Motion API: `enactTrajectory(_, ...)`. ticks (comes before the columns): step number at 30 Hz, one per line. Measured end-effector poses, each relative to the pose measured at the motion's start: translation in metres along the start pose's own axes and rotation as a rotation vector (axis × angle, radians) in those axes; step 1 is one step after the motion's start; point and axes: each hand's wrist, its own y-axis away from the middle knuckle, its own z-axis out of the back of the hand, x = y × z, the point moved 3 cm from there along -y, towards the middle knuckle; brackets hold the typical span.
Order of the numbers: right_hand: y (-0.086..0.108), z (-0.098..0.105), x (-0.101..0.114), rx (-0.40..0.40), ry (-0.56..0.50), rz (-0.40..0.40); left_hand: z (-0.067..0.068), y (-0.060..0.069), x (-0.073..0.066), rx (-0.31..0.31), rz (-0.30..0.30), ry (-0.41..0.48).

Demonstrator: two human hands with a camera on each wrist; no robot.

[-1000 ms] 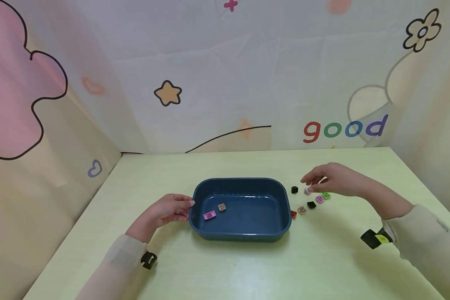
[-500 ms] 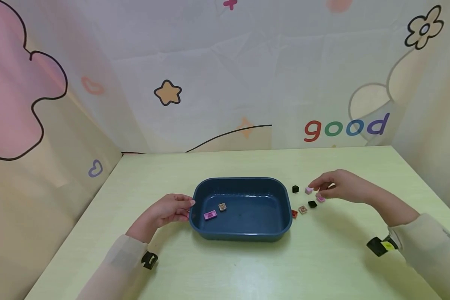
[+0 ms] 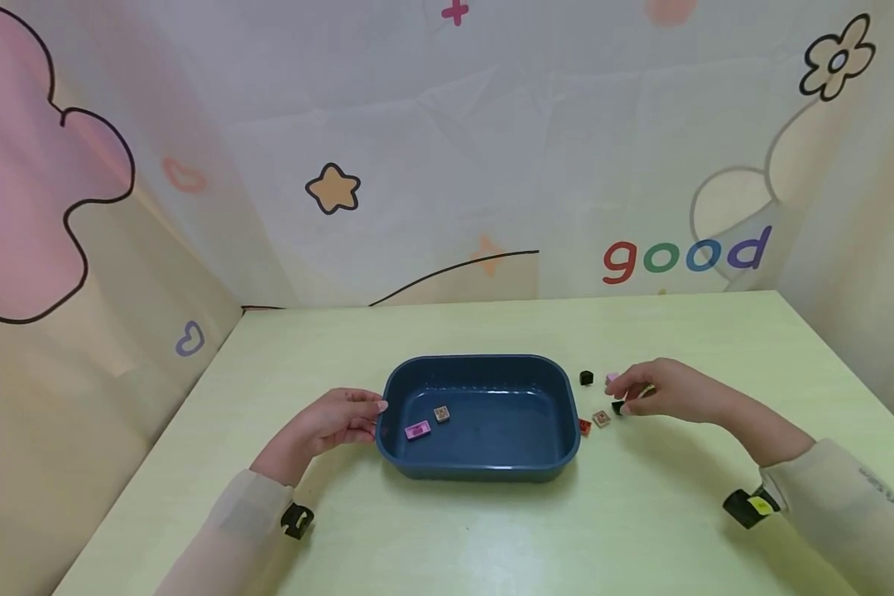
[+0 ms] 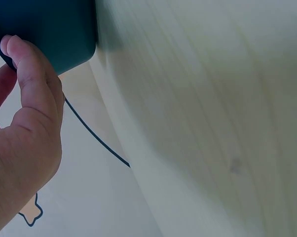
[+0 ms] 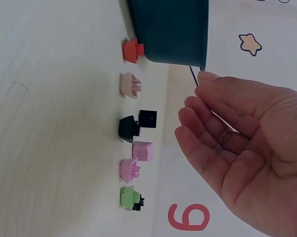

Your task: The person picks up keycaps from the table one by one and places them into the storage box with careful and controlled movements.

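My left hand (image 3: 340, 420) holds the left rim of a dark blue tray (image 3: 484, 473), thumb at the rim and fingers against the outer wall in the left wrist view. Inside the tray lie a pink keycap (image 3: 417, 430) and a beige keycap (image 3: 441, 414). To its right my right hand (image 3: 666, 391) hovers over loose keycaps, its fingers loosely bent and nothing visible between them. Below it in the right wrist view are a red keycap (image 5: 132, 51), a beige one, black ones, pink ones and a green keycap (image 5: 129, 197). In the head view the hand hides some of these.
A pale table (image 3: 462, 538) carries everything. Behind it hangs a printed curtain (image 3: 432, 165) with a star and the word "good". The red keycap sits close against the tray's right wall.
My right hand has moved lower and nearer over the keycaps, from beside the light pink one toward the black one. The left hand and the tray stay in place.
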Motion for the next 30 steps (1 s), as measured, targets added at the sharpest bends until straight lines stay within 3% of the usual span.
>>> enactTrajectory(12, -0.005, -0.018, 0.0, -0.032, -0.009, 0.033, 0.001, -0.002, 0.003, -0.008, -0.006, 0.006)
enactTrajectory(30, -0.017, -0.035, -0.007, -0.058, 0.098, 0.027, 0.0, -0.001, 0.003, -0.002, -0.006, 0.008)
